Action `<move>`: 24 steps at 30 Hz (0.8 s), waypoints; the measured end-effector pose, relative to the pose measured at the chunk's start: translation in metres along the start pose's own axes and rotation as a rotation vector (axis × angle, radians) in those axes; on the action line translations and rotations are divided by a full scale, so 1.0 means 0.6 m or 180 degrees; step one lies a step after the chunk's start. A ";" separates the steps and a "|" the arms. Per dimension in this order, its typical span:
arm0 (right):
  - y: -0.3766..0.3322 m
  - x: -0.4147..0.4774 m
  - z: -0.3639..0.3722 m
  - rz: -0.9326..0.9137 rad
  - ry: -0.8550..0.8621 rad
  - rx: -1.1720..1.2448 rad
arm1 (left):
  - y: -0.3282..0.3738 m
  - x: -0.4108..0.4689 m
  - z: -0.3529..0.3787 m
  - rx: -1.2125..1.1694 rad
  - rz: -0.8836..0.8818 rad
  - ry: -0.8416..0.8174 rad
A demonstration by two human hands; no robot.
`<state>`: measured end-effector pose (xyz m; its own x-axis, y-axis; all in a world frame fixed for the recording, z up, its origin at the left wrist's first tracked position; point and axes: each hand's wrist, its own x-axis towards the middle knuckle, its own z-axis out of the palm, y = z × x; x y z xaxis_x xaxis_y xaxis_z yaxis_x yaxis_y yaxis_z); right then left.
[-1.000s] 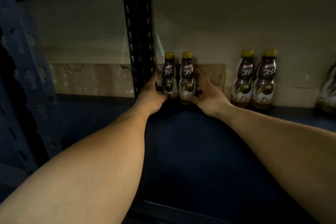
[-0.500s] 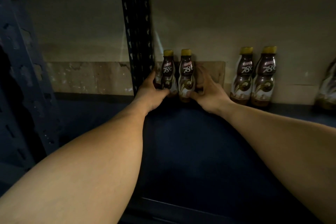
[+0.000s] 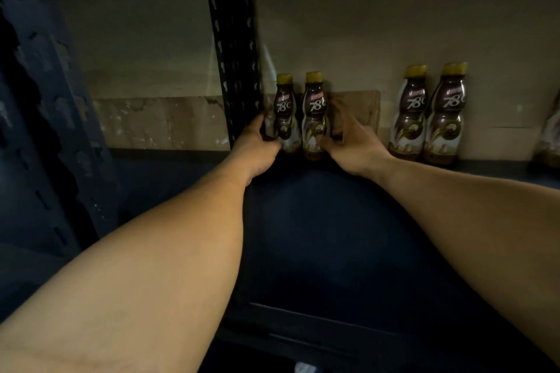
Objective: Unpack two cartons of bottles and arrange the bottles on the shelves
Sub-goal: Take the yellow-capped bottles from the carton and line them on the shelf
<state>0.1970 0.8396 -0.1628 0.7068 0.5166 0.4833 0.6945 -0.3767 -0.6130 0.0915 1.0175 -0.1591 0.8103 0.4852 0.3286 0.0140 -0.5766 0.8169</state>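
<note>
Just right of the black metal shelf post point(image 3: 233, 54), at the back of the dark blue shelf board point(image 3: 318, 236): a brown plastic bottle with a yellow cap point(image 3: 284, 113) and a twin bottle point(image 3: 314, 112), side by side, standing straight up, caps on top. Left hand point(image 3: 256, 150) squeezed in beside the post, fingers curled round the first bottle down low. Right hand point(image 3: 351, 145) gripping the twin bottle down low. Farther right of the post, two more brown bottles point(image 3: 410, 112), upright.

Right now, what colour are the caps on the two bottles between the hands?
Yellow caps on both bottles; clearest in the head view.
</note>
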 end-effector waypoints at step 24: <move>-0.088 -0.300 -0.160 0.0440 -0.0885 -0.0579 | 0.094 -0.375 -0.017 0.1409 0.0396 0.0242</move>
<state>0.0460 0.6928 -0.1573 0.7494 0.6313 0.1995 0.6251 -0.5754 -0.5275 -0.0960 0.8826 -0.1822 0.7766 0.4320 0.4585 0.1816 -0.8504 0.4937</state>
